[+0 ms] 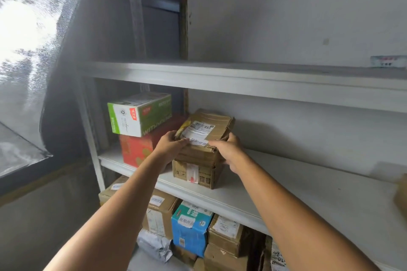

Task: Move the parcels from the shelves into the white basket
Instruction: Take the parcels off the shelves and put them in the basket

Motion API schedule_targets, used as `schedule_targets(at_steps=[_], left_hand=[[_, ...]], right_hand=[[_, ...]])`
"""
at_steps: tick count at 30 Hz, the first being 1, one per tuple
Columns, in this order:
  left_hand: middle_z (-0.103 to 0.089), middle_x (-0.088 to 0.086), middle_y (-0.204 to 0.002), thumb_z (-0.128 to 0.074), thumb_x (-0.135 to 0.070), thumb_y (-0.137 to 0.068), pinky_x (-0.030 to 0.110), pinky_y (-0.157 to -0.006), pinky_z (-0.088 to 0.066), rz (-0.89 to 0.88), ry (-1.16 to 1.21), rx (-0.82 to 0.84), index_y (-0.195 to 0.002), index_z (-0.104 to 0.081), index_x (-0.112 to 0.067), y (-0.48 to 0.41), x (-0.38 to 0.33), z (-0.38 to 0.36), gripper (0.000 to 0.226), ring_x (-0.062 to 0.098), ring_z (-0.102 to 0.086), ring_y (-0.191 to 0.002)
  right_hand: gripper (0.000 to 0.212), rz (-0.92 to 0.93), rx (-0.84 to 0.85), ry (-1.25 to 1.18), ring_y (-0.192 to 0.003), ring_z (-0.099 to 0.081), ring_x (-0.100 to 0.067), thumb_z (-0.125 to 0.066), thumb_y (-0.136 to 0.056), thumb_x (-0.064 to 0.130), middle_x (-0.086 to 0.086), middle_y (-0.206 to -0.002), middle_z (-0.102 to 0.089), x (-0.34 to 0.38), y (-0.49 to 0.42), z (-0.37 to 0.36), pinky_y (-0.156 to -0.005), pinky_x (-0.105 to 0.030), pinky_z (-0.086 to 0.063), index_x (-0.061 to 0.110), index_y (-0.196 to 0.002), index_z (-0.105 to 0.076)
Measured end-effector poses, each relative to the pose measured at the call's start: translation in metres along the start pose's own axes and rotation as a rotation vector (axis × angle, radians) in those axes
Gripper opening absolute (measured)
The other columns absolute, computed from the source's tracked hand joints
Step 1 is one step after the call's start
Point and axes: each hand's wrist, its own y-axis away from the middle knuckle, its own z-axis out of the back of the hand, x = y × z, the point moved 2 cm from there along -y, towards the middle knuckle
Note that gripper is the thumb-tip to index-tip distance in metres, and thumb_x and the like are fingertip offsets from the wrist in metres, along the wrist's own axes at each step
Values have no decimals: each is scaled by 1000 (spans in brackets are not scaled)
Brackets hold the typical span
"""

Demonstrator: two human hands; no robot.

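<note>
Both hands are on the upper brown parcel [204, 132] at the centre of the frame, on the middle shelf [308, 191]. The left hand [170, 145] clasps its near left corner, fingers [180, 142] curled over the top edge beside the white label. The right hand [229, 152] holds the near right corner, its fingers wrapped over the top and down the crumpled right side. Both grips are closed on the cardboard.

This parcel sits on top of a lower brown box [198, 174], whose front face stands close to the shelf's front lip. Just to the left, touching or nearly touching, a red box [136, 149] carries a green and white carton [141, 114] tilted on top.

To the right of the stack the shelf board is bare and wide, running toward the right edge of the frame, where a sliver of another brown box [402, 198] shows. Above, the upper shelf [242, 77] leaves a clear gap over the held parcel.

In the lower centre, under the middle shelf, more parcels are packed close: a blue carton [189, 229], brown boxes [226, 235] and a grey bag [154, 246]. The white basket is out of view.
</note>
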Motion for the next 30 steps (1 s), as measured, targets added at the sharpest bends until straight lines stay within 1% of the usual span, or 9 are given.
schedule_targets(at_steps=[3,5,9,12,16,20,23,26,30], left_hand=[[-68,3,-100,-73,-20,-81,39,-78,-59,-47,46,-45,-125,-54,-19,18,-1,-1,48,21,-69,-86],[-68,4,-104,-73,-18,-80,43,-77,-60,-64,88,-67,-125,-55,-21,32,-2,-2,49,22,-70,-86],[-68,-2,-96,-72,-13,-80,27,-57,-58,-80,169,-109,-113,-58,-32,66,-8,-5,41,11,-72,-72],[-70,-5,-85,-67,-7,-80,27,-58,-58,-78,169,-145,-103,-64,-34,98,-12,-9,36,7,-70,-66],[-73,-4,-76,-71,-11,-82,21,-50,-52,-41,191,-176,-104,-65,-25,152,-13,-17,27,9,-69,-62],[-75,1,-93,-72,-13,-83,25,-57,-56,-50,215,-254,-111,-62,-26,215,-10,-28,32,18,-73,-77],[-74,5,-102,-68,-6,-85,27,-65,-58,-102,224,-323,-116,-61,-18,266,-3,-36,34,20,-72,-86],[-73,7,-105,-67,1,-84,31,-72,-59,-137,196,-416,-118,-61,-16,318,0,-38,39,22,-71,-92],[-71,7,-108,-70,1,-81,38,-86,-56,-144,63,-591,-122,-60,-15,385,5,-24,45,24,-68,-99]], right_hand=[[59,42,13,-22,-111,-61,-23,-76,-78,10,-4,-123,-64,-4,8,3,-97,-49,-50,21,-130,-50],[67,88,34,4,-117,-58,-22,-76,-79,12,-2,-129,-61,-4,16,8,-101,-47,-48,23,-137,-45],[75,203,105,28,-123,-54,-20,-76,-79,17,1,-134,-57,-2,40,22,-103,-47,-47,29,-142,-39],[66,308,187,49,-114,-59,-15,-75,-78,13,4,-126,-62,3,63,37,-100,-43,-50,28,-136,-45],[83,394,349,158,-122,-49,-9,-73,-80,8,10,-133,-49,10,98,60,-97,-23,-46,24,-149,-31],[93,427,506,241,-133,-44,-18,-72,-82,6,-2,-149,-41,7,132,74,-110,-38,-40,18,-155,-16],[78,471,617,238,-125,-53,-17,-69,-83,0,-3,-137,-53,-4,162,79,-107,-35,-43,12,-149,-29],[55,516,694,266,-107,-63,-13,-72,-81,5,3,-116,-66,-17,191,77,-98,-37,-51,19,-129,-49],[57,499,809,209,-106,-64,-16,-76,-79,6,1,-115,-68,-35,242,58,-99,-41,-50,18,-129,-51]])
